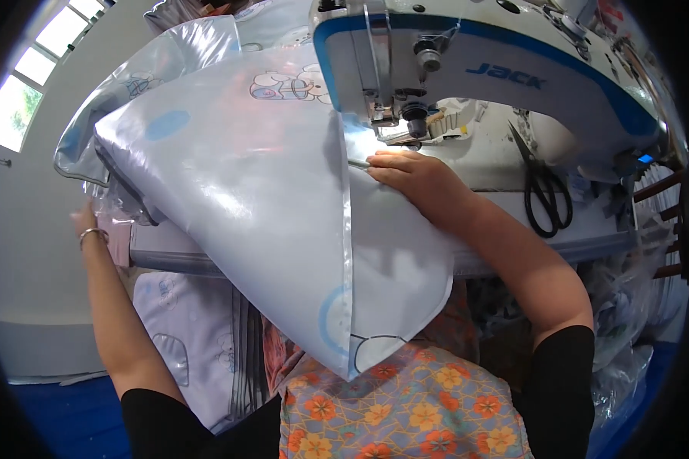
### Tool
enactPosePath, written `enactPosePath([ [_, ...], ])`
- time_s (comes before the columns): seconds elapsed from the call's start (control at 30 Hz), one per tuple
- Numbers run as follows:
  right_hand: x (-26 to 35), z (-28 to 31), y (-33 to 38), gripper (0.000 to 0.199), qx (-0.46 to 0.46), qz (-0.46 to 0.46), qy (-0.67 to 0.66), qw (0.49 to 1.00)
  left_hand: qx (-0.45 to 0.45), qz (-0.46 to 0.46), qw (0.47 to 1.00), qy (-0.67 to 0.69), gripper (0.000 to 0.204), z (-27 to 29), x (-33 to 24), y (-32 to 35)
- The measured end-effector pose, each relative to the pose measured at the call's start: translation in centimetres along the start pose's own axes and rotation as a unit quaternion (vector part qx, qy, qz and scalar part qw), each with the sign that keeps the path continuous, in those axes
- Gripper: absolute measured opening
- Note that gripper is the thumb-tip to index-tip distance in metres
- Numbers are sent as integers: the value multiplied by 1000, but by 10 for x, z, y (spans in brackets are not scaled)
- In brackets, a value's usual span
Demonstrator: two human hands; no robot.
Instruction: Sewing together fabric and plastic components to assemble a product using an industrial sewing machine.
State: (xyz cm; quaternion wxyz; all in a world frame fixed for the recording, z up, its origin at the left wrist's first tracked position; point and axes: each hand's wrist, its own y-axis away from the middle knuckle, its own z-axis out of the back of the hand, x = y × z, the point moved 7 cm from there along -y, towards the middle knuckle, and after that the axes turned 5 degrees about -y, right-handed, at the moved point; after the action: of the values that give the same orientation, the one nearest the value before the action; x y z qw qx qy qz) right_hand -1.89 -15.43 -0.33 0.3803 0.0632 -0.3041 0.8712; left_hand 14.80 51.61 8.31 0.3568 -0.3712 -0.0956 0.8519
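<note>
A large glossy white sheet [245, 199] with pale blue patches and cartoon animal prints drapes across the sewing machine bed and hangs over the table's front edge. Its right part is folded over along a seam. My right hand [417, 174] lies on the sheet beside the lit needle area, fingers stretched out flat toward the seam. The sewing machine [475, 69], white with blue trim, arches above that hand. At far left, my left hand [86, 220], wearing a bracelet at the wrist, is at the sheet's hanging edge; its fingers are blurred and partly hidden.
Black-handled scissors [546, 195] lie on the table right of my right forearm. Behind the needle are small scraps [455, 122]. A stack of printed white pieces [184, 321] hangs below the table at left. Clear plastic bags [628, 329] bunch at the lower right.
</note>
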Motion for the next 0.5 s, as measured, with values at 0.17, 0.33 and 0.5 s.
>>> enactPosePath([
  [0.17, -3, -2, 2, 37, -1, -6, 13, 1000, 177, -458, 783, 382, 35, 127, -251, 251],
  [0.33, -7, 0, 0, 31, -15, -14, -49, 999, 431, -795, 426, -24, 22, 65, -325, 522],
  [0.5, -10, 3, 3, 35, 12, -8, 4, 1000, 397, -669, 603, -174, 28, 5, -293, 496],
])
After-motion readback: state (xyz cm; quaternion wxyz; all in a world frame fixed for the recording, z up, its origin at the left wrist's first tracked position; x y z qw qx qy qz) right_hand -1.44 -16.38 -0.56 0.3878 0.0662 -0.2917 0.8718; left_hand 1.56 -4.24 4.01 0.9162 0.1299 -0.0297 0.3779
